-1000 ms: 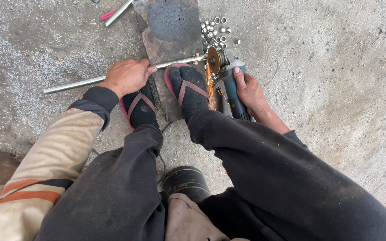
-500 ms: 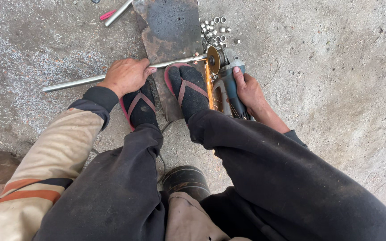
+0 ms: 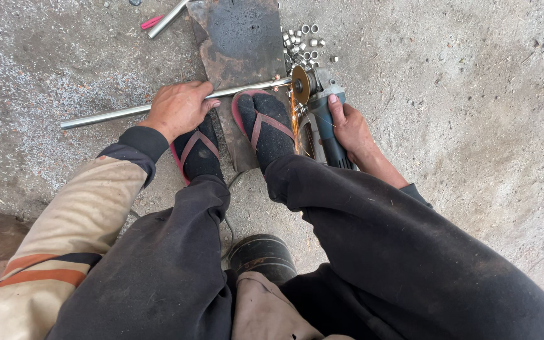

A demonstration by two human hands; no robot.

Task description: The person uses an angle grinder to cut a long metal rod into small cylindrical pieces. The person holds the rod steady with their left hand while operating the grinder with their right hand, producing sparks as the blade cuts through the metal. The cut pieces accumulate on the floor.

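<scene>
The person sits low on the concrete floor (image 3: 486, 113) and is in the middle of a cut. The left hand (image 3: 177, 108) presses down on a long shiny metal tube (image 3: 105, 117), its fingers wrapped over the tube. The right hand (image 3: 349, 129) has its fingers clenched around the body of a blue-grey angle grinder (image 3: 322, 119). The round cutting disc (image 3: 300, 84) touches the right end of the tube, and small orange sparks fall beside it.

The tube lies across a dark, rusty metal plate (image 3: 240, 38) on the floor. A foot in a dark sock and red sandal (image 3: 266, 123) rests by the tube, just beside the disc.

I think the cut calls for a steady hold and a slow push, with the toes kept away from the disc.

The tube looks thin, straight, silver and hollow. A heap of little cut rings (image 3: 303, 44) lies near the plate's right edge.
</scene>
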